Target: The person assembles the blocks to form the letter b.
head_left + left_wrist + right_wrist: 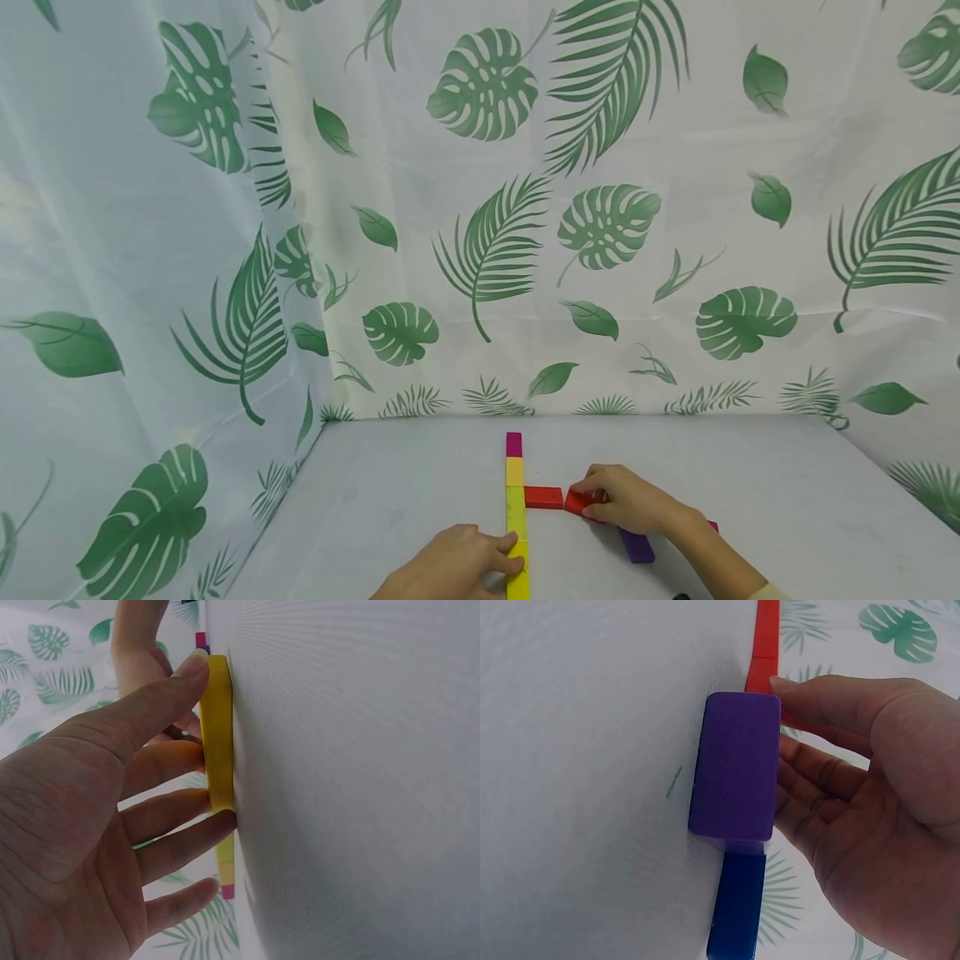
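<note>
I log right hand (622,498) pinching red block (576,503), angled just beside second red block (543,497). Left hand (453,563), fingers loosely extended, touches yellow block (517,587). Purple block (638,547) near right hand.

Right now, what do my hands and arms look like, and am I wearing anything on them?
Your left hand and right hand are bare, with no gloves or rings showing. Your right forearm is bare up to a pale cream sleeve at the bottom edge of the head view. No left sleeve is in view.
</note>
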Motion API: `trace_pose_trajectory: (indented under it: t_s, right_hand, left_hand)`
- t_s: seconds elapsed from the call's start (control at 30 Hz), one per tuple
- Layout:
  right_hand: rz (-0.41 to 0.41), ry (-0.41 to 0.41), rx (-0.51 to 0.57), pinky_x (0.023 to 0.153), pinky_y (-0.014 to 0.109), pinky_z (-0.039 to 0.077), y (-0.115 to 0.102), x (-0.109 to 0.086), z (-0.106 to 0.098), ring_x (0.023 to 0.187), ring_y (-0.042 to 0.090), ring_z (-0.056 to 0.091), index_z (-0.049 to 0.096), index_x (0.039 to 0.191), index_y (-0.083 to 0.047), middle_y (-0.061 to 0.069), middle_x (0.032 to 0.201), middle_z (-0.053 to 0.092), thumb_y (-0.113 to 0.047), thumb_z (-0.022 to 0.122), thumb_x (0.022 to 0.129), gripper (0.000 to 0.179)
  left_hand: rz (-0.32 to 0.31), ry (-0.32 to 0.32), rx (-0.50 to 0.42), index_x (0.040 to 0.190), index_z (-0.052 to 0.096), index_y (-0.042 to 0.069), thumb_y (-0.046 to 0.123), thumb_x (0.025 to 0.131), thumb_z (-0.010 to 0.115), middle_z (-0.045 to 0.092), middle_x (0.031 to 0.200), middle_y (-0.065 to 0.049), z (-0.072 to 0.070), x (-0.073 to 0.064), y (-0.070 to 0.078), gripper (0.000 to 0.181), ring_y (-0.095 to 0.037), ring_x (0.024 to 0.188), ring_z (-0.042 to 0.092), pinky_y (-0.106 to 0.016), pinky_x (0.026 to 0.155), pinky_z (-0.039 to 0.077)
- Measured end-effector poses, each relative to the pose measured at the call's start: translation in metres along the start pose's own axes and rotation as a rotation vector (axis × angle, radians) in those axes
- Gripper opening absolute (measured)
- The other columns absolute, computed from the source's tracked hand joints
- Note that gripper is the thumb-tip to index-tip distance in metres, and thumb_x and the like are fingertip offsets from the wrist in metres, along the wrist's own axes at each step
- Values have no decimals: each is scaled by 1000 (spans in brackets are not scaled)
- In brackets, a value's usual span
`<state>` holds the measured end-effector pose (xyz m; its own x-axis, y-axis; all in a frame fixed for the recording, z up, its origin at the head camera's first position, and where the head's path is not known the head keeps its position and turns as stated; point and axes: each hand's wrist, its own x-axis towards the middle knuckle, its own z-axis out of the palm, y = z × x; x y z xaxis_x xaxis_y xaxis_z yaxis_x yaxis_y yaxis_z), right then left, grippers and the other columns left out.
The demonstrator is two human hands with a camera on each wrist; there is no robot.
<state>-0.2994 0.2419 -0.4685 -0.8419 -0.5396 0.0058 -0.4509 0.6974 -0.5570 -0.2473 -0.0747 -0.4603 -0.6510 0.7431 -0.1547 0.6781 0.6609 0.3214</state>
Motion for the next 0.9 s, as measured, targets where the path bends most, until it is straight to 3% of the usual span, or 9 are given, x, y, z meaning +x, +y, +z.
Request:
trace_pose_trajectory:
  t_s: [0.9]
  right_hand:
    - [-11, 6, 35, 69, 22, 47, -2, -2, 1, 82, 7, 53, 75, 126, -5, -4, 97, 66, -18, 77, 94, 35]
  left_hand:
    - [-14, 5, -19, 132, 72, 37, 58, 88, 77, 65, 141, 14, 0, -1, 1, 49, 3, 105, 63, -28, 94, 54]
